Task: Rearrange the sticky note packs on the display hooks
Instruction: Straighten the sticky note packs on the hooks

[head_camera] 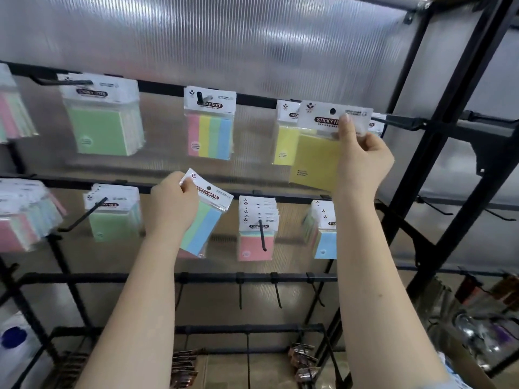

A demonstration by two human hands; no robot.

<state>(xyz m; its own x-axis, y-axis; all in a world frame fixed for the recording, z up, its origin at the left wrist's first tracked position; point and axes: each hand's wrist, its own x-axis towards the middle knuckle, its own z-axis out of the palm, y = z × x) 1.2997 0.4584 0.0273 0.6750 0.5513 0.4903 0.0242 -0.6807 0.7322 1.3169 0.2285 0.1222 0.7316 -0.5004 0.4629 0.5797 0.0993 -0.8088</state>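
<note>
My right hand (362, 155) pinches the white header card of a yellow sticky note pack (317, 161), held up in front of other yellow packs (285, 144) at the right end of the top rail. My left hand (172, 203) grips a multicolour striped pack (203, 220) by its header, tilted, in front of the second rail. More packs hang on hooks: green (105, 127) and striped (210, 136) on the top rail, green (112, 217), pink (257, 242) and blue (325, 242) on the second rail.
Black metal hooks (81, 217) stick out toward me from the rails. Lower rails (213, 277) carry bare hooks and some small brown items (303, 360). A black frame upright (438, 153) stands at the right. More packs (16, 220) hang at the far left.
</note>
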